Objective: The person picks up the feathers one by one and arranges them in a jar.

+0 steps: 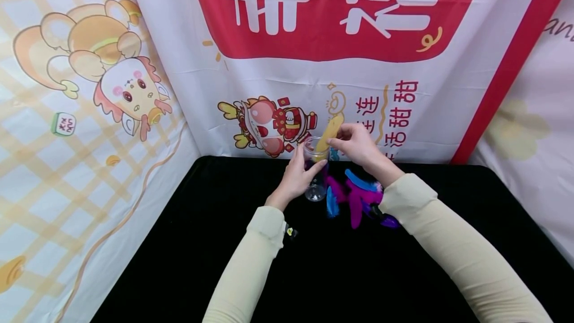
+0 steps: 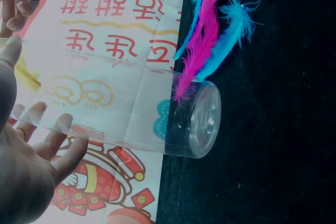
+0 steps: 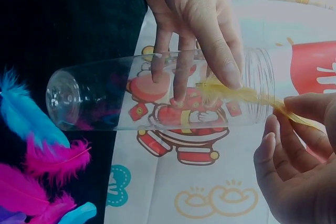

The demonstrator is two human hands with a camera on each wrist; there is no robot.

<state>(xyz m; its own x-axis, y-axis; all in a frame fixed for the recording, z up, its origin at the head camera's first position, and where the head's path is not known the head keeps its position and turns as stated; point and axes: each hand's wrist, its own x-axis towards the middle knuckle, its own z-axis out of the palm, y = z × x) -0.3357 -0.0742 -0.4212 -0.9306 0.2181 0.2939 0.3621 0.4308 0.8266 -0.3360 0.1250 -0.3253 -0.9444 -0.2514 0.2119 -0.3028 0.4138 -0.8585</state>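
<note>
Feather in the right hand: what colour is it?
Yellow; the feather shows best in the head view.

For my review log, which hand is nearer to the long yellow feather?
The right hand: it pinches the yellow feather. The left hand grips the clear cylindrical plastic jar, whose wall separates it from the feather.

Both arms (image 1: 244, 268) reach forward, the left grip (image 1: 296, 173) curled, the right grip (image 1: 358, 144) pinching slightly higher.
</note>
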